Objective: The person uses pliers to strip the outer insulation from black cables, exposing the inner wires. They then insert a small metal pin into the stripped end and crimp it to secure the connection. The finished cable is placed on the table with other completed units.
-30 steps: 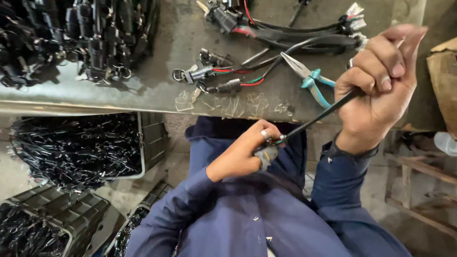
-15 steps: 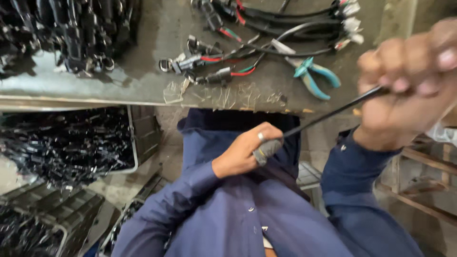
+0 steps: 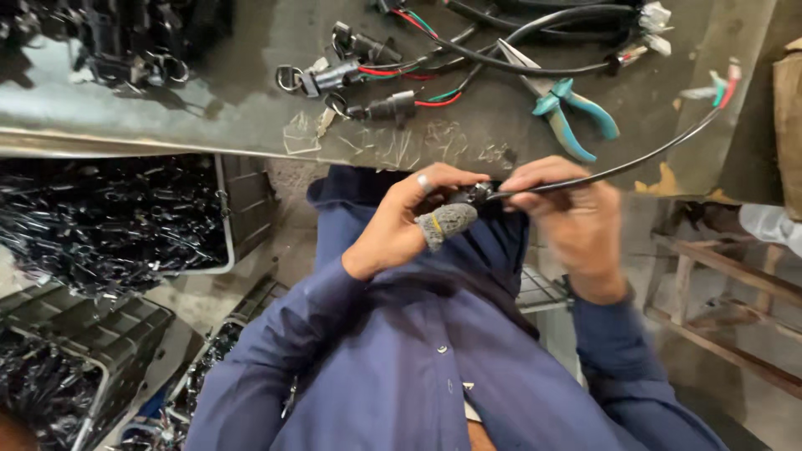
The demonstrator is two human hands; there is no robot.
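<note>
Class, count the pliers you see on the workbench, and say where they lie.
1. The teal-handled pliers lie on the bench, beyond the right hand, beside the loose black cables. More may be hidden among the dark parts at the far left.

A glossy black plastic-sheathed cable (image 3: 618, 167) is running between both hands, and a rough grey knitted cloth cot (image 3: 447, 222) is covering the left thumb. Beyond the hands, a dull, scuffed metal bench (image 3: 167, 117) is carrying pliers (image 3: 555, 104) with smooth teal plastic grips, while rough bare wood slats (image 3: 727, 276) are showing right of the right hand.
</note>
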